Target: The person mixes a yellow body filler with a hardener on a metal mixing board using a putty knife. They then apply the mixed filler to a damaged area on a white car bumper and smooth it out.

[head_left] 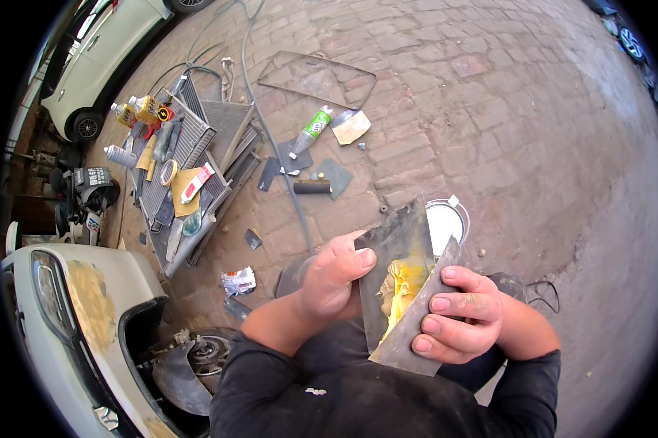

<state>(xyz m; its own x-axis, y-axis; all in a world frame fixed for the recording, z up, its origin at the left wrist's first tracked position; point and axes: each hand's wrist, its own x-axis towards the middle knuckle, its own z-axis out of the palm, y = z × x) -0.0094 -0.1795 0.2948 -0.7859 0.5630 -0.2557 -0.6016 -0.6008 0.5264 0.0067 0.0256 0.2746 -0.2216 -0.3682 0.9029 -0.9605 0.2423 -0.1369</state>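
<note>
My left hand (332, 281) grips the left edge of a grey metal mixing board (396, 248) smeared with yellow body filler (400, 288). My right hand (460, 314) holds a flat grey spreader blade (420, 317) laid at an angle across the filler on the board. Both hands are close together in front of my chest, above the brick ground. Below the board lies a round white tin lid (447, 219), partly hidden by it.
A white car front (66, 321) with a yellow filler patch stands lower left. Radiator-like grilles (190, 146) carry bottles, tape and tubes. A green-labelled tube (310, 131), dark scrapers, a glass pane (318, 77) and a hose lie on the bricks. Another white car (102, 58) sits upper left.
</note>
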